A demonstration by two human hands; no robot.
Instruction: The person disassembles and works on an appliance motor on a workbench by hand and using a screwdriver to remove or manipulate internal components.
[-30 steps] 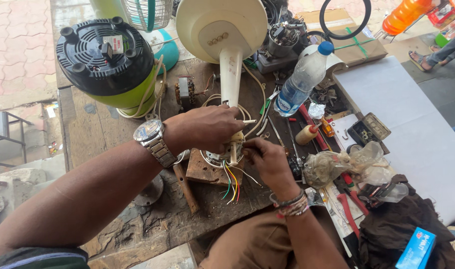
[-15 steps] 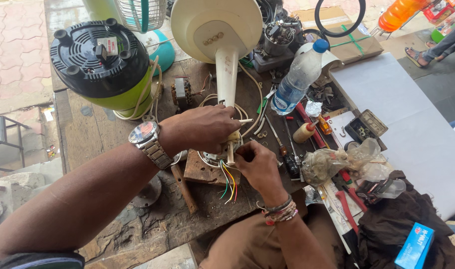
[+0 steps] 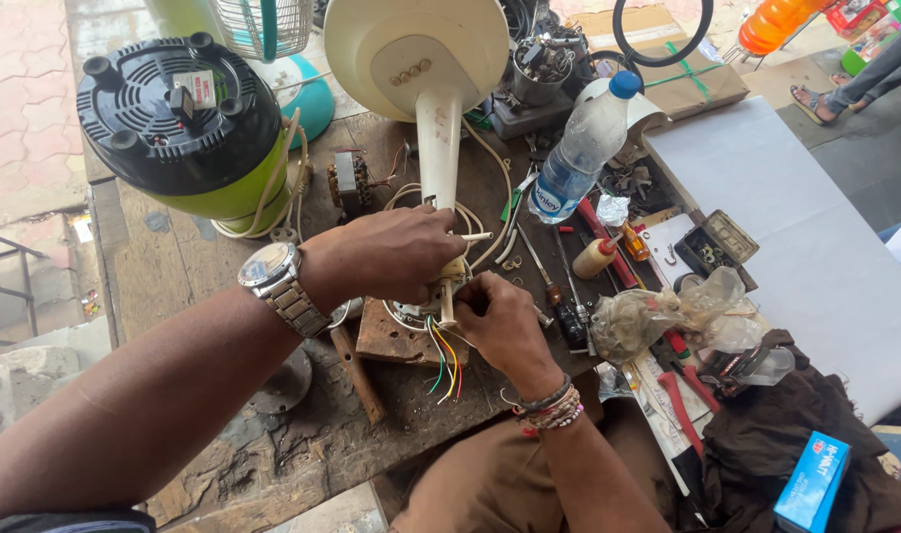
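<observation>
A cream fan stand [image 3: 437, 118] lies across the worn wooden bench [image 3: 164, 266], round base at the far end, neck toward me. My left hand [image 3: 386, 255], a metal watch on its wrist, grips the lower end of the neck. My right hand [image 3: 505, 321], beaded bands on its wrist, pinches something small at the neck's end, where coloured wires [image 3: 445, 363] hang over a wooden block [image 3: 396, 338]. What the right fingers hold is hidden.
A black and green appliance [image 3: 179, 123] stands at far left. A plastic water bottle [image 3: 584, 148], screwdrivers [image 3: 569, 316], a small glue bottle [image 3: 597, 257], crumpled plastic bags [image 3: 668, 316] and dark cloth [image 3: 816, 424] crowd the right. A white board [image 3: 806, 227] lies beyond.
My right hand has shifted slightly at the end of the neck, closer against the left hand. The left hand keeps its grip. The view has tilted a little.
</observation>
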